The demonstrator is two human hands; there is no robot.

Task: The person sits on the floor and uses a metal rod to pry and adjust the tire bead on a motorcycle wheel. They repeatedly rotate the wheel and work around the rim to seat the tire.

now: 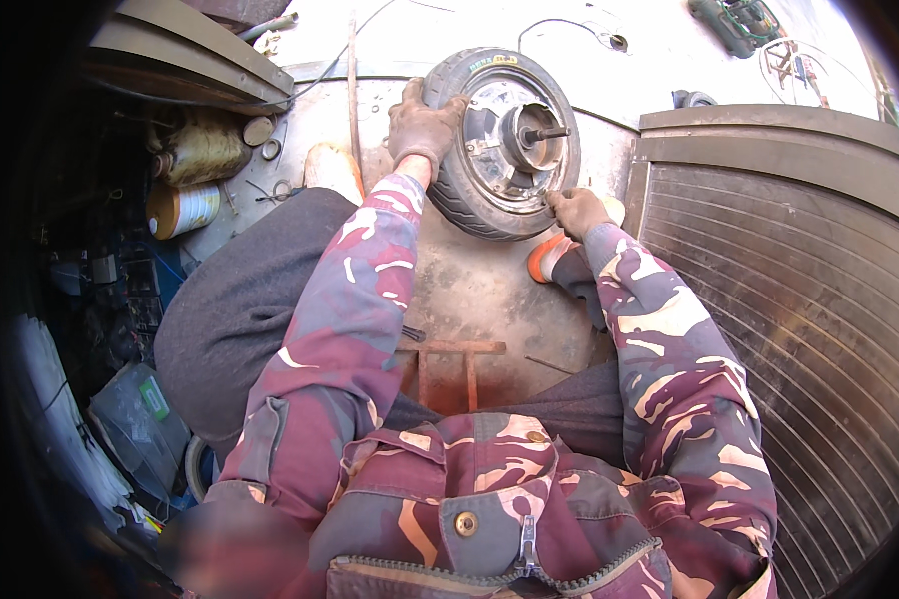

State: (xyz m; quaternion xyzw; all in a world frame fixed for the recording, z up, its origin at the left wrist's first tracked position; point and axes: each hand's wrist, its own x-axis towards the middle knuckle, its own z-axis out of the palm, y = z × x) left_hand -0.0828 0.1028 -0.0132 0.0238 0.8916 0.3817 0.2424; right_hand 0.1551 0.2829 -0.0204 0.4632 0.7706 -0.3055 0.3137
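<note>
A scooter wheel (489,165) with a black tyre and a silver hub stands tilted on the ground ahead of me, its axle (547,134) pointing right. My left hand (425,122), in a brown work glove, grips the tyre's upper left side, fingers curled over the tread and sidewall. My right hand (577,213), gloved too, is closed at the lower right of the wheel, its fingertips against the rim edge. Whatever those fingertips pinch is too small to make out.
A slatted metal shutter panel (769,260) stands at the right. On the left lie a stained plastic jug (205,150), a spool (183,210) and a clear plastic box (142,424). A rusty metal frame (449,364) is between my legs. A green power tool (734,25) lies far right.
</note>
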